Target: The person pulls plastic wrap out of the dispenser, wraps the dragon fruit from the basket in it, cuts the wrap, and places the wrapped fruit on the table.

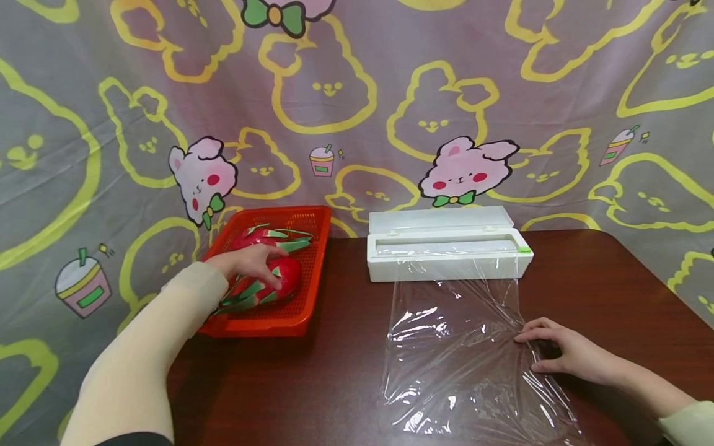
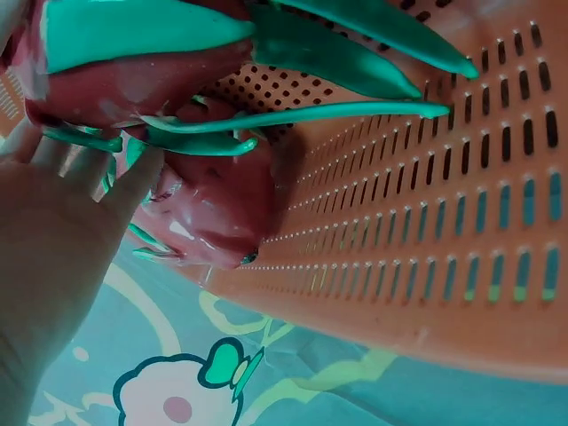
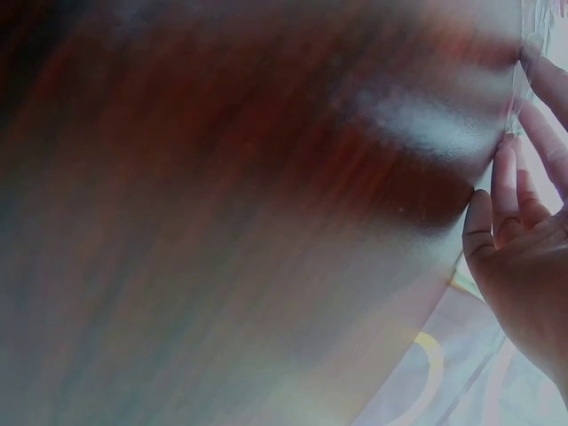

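In the head view my left hand (image 1: 252, 261) reaches into a red plastic basket (image 1: 256, 327) and grips the nearer dragon fruit (image 1: 289, 277), thumb and fingers spread around it. The left wrist view shows my fingers under this red fruit (image 2: 142, 84) with its green scales, and a second dragon fruit (image 2: 222, 200) beyond. My right hand (image 1: 582, 353) touches the right edge of a sheet of clear plastic wrap (image 1: 446, 359), thumb and forefinger apart. The sheet runs from a white wrap dispenser (image 1: 446, 269) with its lid up. Some right fingertips (image 3: 479, 204) meet the table.
The brown wooden table (image 1: 346, 371) carries everything, and the wrap lies wrinkled over its front middle. A green slider (image 1: 524, 249) sits at the dispenser's right end. Behind the table hangs a cartoon-printed cloth (image 1: 357, 148).
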`<action>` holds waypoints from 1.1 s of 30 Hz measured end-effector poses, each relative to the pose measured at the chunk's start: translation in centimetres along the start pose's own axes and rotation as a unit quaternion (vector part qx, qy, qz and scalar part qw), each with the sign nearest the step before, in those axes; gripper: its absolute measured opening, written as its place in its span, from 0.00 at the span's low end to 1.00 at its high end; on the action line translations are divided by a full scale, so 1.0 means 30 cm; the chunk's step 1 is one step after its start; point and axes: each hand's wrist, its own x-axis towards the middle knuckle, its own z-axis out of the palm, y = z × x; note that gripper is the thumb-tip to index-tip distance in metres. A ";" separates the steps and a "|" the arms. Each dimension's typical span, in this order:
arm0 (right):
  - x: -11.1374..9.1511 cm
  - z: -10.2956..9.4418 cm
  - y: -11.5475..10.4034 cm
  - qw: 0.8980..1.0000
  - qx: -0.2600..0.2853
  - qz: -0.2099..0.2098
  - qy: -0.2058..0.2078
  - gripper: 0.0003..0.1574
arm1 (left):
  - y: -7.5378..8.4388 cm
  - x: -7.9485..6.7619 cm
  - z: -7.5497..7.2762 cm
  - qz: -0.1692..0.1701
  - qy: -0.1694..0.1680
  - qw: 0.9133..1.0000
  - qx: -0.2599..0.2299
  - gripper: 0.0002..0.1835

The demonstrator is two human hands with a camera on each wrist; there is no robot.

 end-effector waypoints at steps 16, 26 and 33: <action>0.000 -0.002 -0.002 1.000 0.003 -0.001 -0.008 0.27 | 0.002 -0.006 0.008 -0.042 -0.060 0.997 -0.027 0.55; -0.001 -0.005 0.002 1.000 0.007 0.003 -0.008 0.27 | -0.309 0.235 0.038 -0.065 -0.063 0.995 -0.045 0.64; 0.000 -0.006 -0.003 1.000 0.010 -0.001 -0.011 0.26 | -0.164 0.116 0.012 -0.040 -0.047 0.998 -0.023 0.61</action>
